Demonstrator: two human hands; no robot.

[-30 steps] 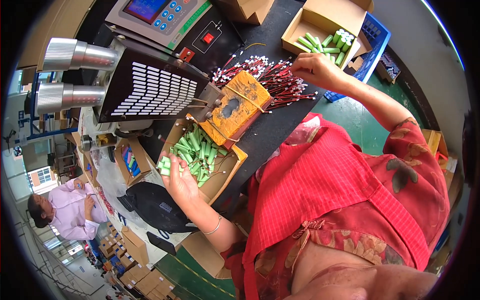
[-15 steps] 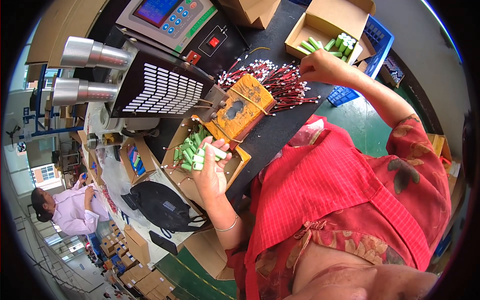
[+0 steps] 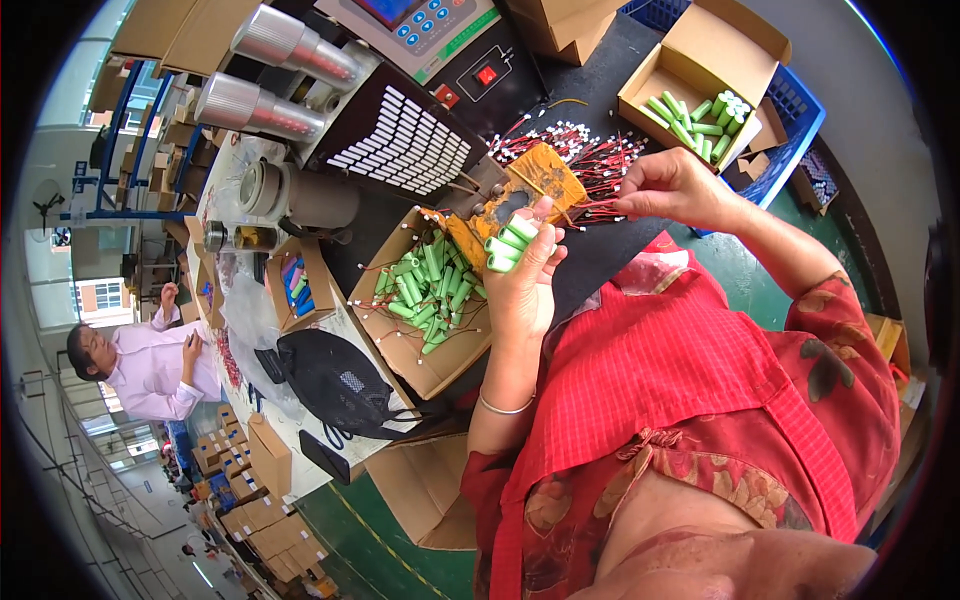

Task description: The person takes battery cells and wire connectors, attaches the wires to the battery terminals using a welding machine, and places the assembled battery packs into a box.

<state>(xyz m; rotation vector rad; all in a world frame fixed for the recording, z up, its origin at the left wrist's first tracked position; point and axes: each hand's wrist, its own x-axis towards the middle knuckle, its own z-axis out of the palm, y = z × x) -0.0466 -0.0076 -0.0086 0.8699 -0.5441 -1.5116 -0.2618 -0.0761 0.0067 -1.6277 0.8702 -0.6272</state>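
Note:
My left hand point(image 3: 525, 285) is closed around several light-green cylindrical battery cells point(image 3: 512, 243), held in front of the spot-welding machine's electrodes point(image 3: 490, 200). Behind the cells sits a block wrapped in orange tape point(image 3: 550, 180), partly covered by my fingers. My right hand point(image 3: 675, 190) pinches at the edge of a heap of red-and-black wire leads point(image 3: 600, 160) with white connectors; a lead runs into its fingertips. Below left of the machine, a cardboard box point(image 3: 440, 375) holds many green cells with leads point(image 3: 430, 285).
An open carton point(image 3: 690, 60) of green cells stands at the far right beside a blue crate point(image 3: 795, 120). The machine's control panel point(image 3: 425, 25) and metal eyepiece tubes point(image 3: 270, 105) rise at the back. A black mesh bag point(image 3: 335, 380) and phone point(image 3: 325, 458) lie left. A co-worker point(image 3: 150, 365) sits beyond.
My left hand has moved from over the box to the electrodes with the cells. My right hand has come from near the carton down to the wire leads. The view has shifted.

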